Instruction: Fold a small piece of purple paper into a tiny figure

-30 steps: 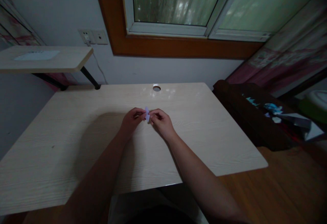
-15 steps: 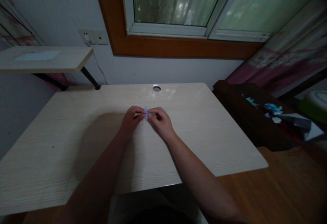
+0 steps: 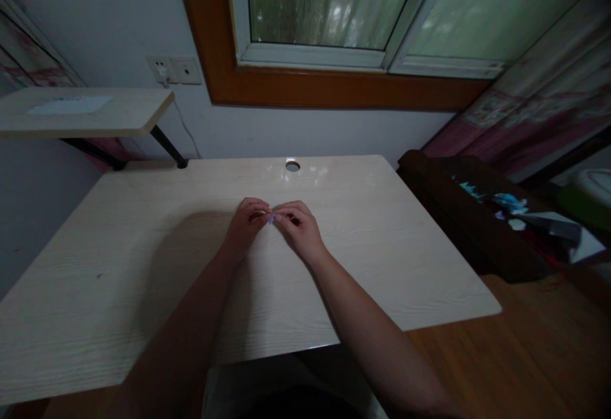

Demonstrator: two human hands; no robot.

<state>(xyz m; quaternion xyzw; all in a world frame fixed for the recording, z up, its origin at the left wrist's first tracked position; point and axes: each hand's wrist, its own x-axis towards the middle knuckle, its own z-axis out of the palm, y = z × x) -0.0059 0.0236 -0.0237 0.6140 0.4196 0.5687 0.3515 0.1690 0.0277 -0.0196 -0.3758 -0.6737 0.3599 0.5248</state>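
Note:
A small piece of purple folded paper (image 3: 272, 218) is pinched between my two hands, just over the middle of the pale wood-grain desk (image 3: 382, 260). My left hand (image 3: 247, 225) grips its left side with thumb and forefinger. From the right, my right hand (image 3: 301, 226) holds it in the same kind of pinch, the fingertips of both hands nearly touching. Most of the paper is hidden behind my fingers, and its exact shape cannot be made out.
A raised shelf (image 3: 138, 116) on black legs stands at the desk's back left, with a pale sheet (image 3: 71, 105) on it. A cable hole (image 3: 293, 166) lies near the back edge. To the right, a dark brown surface (image 3: 443, 215) holds blue and white scraps (image 3: 510, 202).
The paper's pointed tips stood out above and below my fingers before; now only a small bit shows. My fingertips have drawn closer together, while both arms have barely moved.

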